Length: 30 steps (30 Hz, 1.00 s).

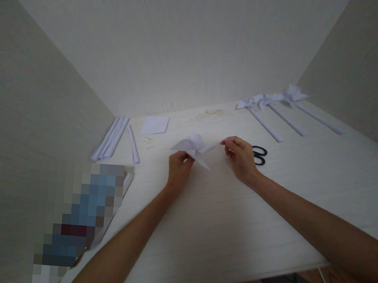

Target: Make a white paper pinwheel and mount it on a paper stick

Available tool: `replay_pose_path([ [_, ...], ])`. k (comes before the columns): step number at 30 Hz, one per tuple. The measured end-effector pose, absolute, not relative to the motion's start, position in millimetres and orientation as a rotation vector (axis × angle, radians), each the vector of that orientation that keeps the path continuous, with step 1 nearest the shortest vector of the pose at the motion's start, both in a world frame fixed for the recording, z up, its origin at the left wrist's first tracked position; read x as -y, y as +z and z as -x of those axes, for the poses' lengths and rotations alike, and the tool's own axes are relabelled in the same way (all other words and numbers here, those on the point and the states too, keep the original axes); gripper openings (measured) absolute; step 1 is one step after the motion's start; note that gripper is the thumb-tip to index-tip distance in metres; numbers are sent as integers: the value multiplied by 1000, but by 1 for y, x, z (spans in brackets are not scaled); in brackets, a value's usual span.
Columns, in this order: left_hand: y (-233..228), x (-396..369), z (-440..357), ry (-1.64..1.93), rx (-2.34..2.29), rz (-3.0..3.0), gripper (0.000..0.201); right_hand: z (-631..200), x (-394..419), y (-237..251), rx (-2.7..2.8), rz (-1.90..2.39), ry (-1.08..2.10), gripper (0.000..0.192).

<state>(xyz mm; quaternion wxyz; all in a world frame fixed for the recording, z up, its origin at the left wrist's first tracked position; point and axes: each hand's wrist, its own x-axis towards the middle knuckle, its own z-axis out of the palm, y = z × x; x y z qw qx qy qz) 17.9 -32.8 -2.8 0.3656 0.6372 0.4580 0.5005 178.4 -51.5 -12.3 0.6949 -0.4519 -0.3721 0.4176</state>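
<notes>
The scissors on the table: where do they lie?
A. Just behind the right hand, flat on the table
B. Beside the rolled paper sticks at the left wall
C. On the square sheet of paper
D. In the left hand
A: the black scissors lie flat on the table just behind the right hand, untouched by either hand.

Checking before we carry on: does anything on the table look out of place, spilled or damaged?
Only small things: brownish marks on the table near the back wall, and a few scraps below the paper square. The scissors and pinwheels lie orderly.
</notes>
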Motion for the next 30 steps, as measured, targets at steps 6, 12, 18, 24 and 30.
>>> replay_pose_path([
  [6,-3,33,-20,1272,-1123,-1594,12,-178,52,-12,830,1019,943,9],
  [12,-2,34,-18,1239,-1113,-1667,11,-178,51,-13,834,1020,945,9],
  [18,-2,34,-18,1237,-1133,-1683,12,-179,52,-12,851,1030,940,9],
  [24,2,38,-21,1220,-1241,-1584,9,-179,53,-10,844,1048,952,9],
  [30,0,37,-21,1306,-1203,-1515,11,-179,53,-10,864,1056,948,10],
])
